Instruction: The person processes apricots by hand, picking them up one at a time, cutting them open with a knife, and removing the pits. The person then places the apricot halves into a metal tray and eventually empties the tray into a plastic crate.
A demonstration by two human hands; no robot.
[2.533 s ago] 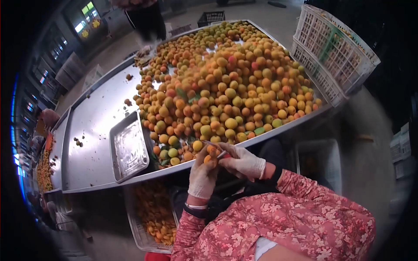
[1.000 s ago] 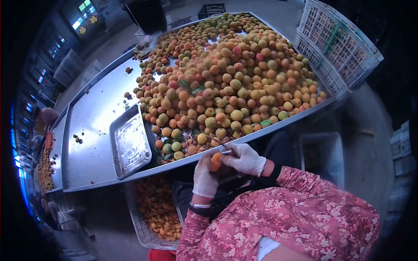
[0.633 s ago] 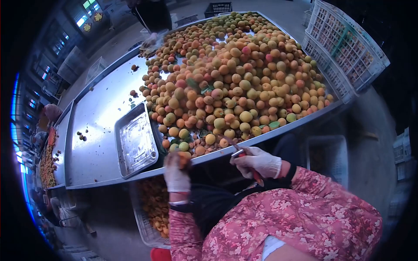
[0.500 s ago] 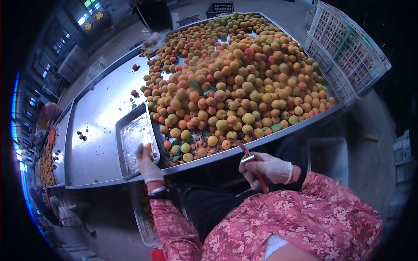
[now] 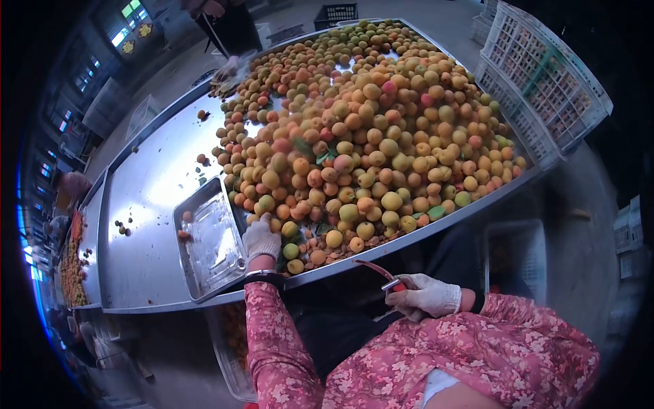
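Note:
At the near left edge of the apricot heap (image 5: 371,146), my left hand (image 5: 261,240) in a white glove reaches in among the fruit. Its fingertips are right against apricots and partly hidden by them. My right hand (image 5: 429,297), also gloved, is closed around the red handle of a small curved knife (image 5: 373,267). The blade points up and left, close to the table's front edge. Left of my left hand lies a shallow metal tray (image 5: 216,255), with two orange apricot pieces (image 5: 184,235) near its left side.
The steel table (image 5: 146,204) has a raised rim; leaves and brown pits lie near its front. White crates (image 5: 538,75) stand at the right, another crate (image 5: 514,259) below the edge. A person's gloved hand (image 5: 231,66) is at the far side. More fruit (image 5: 70,273) lies far left.
My left hand has moved from over the tray to the apricots on the right. An apricot piece now shows in the tray's upper left. The right hand keeps the knife, slightly lower.

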